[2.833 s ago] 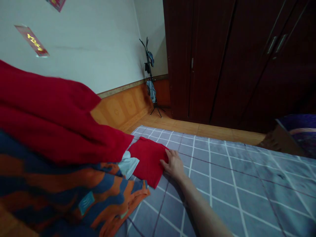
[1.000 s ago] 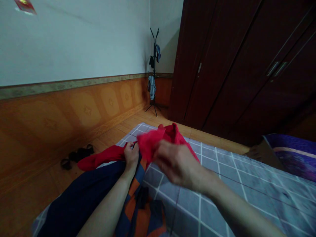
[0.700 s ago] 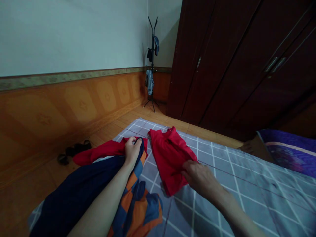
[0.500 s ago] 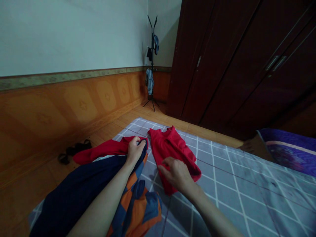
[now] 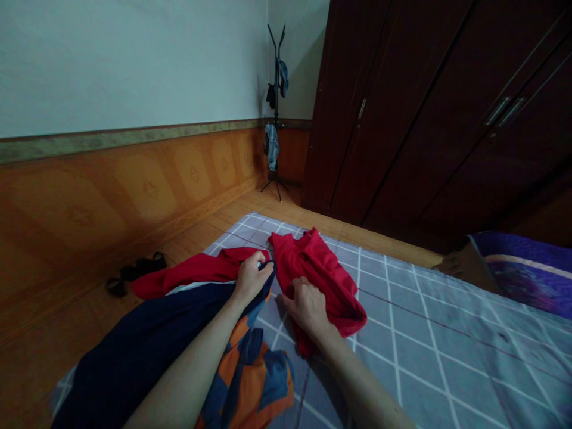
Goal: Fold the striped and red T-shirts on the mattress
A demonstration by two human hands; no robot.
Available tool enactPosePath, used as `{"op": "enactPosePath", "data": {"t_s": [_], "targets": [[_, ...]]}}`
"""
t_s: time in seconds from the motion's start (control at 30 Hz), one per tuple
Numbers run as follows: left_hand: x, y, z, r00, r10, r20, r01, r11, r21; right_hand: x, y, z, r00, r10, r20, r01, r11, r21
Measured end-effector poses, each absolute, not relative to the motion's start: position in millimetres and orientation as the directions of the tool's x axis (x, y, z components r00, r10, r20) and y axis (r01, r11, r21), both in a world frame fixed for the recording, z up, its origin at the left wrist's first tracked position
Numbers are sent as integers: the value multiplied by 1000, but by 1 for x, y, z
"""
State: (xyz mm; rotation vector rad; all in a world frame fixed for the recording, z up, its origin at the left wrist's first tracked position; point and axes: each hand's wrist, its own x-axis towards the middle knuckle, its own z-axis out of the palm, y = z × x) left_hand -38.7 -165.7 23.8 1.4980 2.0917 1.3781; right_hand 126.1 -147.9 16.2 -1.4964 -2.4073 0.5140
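My left hand [image 5: 252, 277] is closed on the edge of a dark navy garment [image 5: 152, 333], which spreads toward the lower left. Behind it lies a long red cloth [image 5: 192, 272] with a pale strip along its edge. Below my left wrist is an orange and blue checked garment [image 5: 254, 381]. A red garment [image 5: 328, 277], folded narrow, rests on the grey checked sheet. Over its near left edge is my right hand [image 5: 306, 304], fingers curled with thumb apart; nothing shows gripped in it.
The grey sheet [image 5: 438, 339] stretches right toward a purple cloth [image 5: 531, 268]. A black coat rack [image 5: 276, 113] stands in the corner beside a dark wardrobe [image 5: 402, 107]. Black shoes [image 5: 134, 269] sit on the floor at left.
My left hand has moved slightly right with the navy edge. My right hand has shifted a little left, nearer to my left hand, and its fingers look more curled.
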Motion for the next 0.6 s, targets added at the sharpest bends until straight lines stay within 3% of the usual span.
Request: {"op": "enactPosePath", "data": {"t_s": [0.2, 0.33, 0.47, 0.6], "targets": [[-35, -168, 26, -384, 865, 322, 694, 40, 719, 127, -138, 2, -329, 944, 24, 612, 233, -755], [-28, -173, 28, -262, 918, 298, 760, 6, 650, 135, -123, 4, -331, 943, -33, 362, 94, -927], [-18, -180, 31, -110, 964, 244, 857, -33, 515, 139, -120, 10, -387, 918, -90, 81, -64, -995], [-12, -184, 33, 40, 980, 193, 855, -133, 500, 138, -123, 13, -446, 889, -108, -121, -179, -976]]}}
